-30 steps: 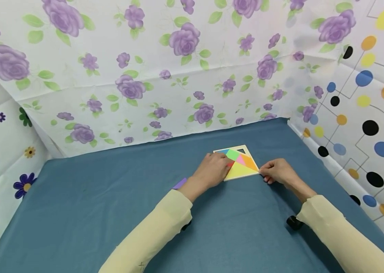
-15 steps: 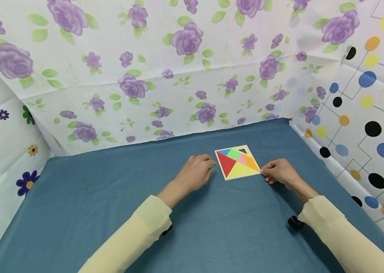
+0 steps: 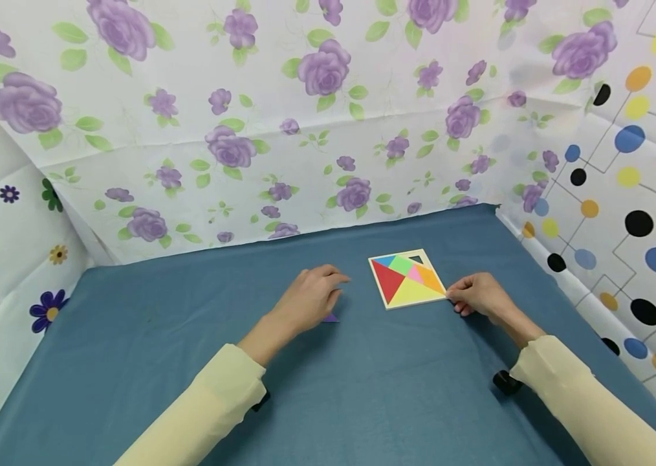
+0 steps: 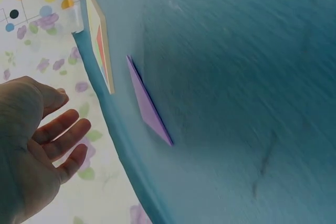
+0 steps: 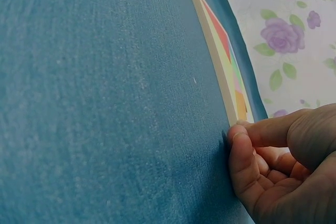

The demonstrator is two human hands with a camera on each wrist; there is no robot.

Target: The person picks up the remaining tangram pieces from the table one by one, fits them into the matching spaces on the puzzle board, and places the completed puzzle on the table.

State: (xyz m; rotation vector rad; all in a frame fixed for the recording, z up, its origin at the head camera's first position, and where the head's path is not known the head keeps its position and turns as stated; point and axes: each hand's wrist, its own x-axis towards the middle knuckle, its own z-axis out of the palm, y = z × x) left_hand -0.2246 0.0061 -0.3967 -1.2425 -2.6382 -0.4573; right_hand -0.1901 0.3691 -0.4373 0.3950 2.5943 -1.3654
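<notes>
A square wooden tangram board [image 3: 422, 254] lies flat, filled with red, yellow, green, blue, pink and orange pieces. One dark, unfilled gap shows near its far right corner. My right hand [image 3: 479, 296] pinches the near right corner between thumb and index finger; the right wrist view shows this grip on the pale rim [image 5: 215, 59]. Left of the board, my left hand [image 3: 307, 299] hovers with loosely extended fingers and holds nothing. Under it lies a flat purple tangram piece [image 4: 146, 103], mostly hidden by the hand in the head view but whole in the left wrist view.
A blue cloth [image 3: 147, 362] covers the table. A floral sheet [image 3: 281, 149] hangs along the back edge, and a dotted sheet [image 3: 625, 213] stands at the right. Each wrist bears a small black device, such as the one at the right sleeve [image 3: 506, 382].
My left hand has moved left off the board, uncovering the red triangle, and is now above the purple piece. My right hand still pinches the board's corner.
</notes>
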